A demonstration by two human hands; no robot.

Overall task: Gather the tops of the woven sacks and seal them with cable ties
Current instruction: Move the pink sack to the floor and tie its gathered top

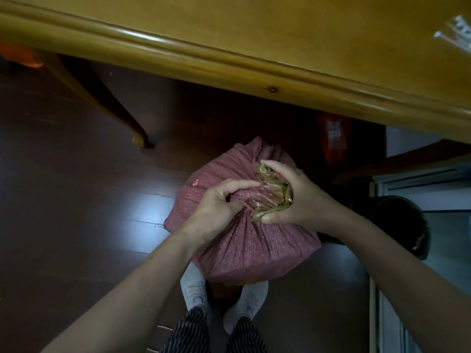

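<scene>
One bulging pink woven sack (237, 240), top bunched

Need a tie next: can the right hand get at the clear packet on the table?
Probably not yet: the right hand grips the gathered sack top. Once released, the packet lies uncovered on the table.

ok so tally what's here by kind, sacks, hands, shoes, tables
woven sack: 1
hands: 2, left hand and right hand, both gripping the sack's gathered top
white shoes: 2, left shoe and right shoe
wooden table: 1
total: 6
</scene>
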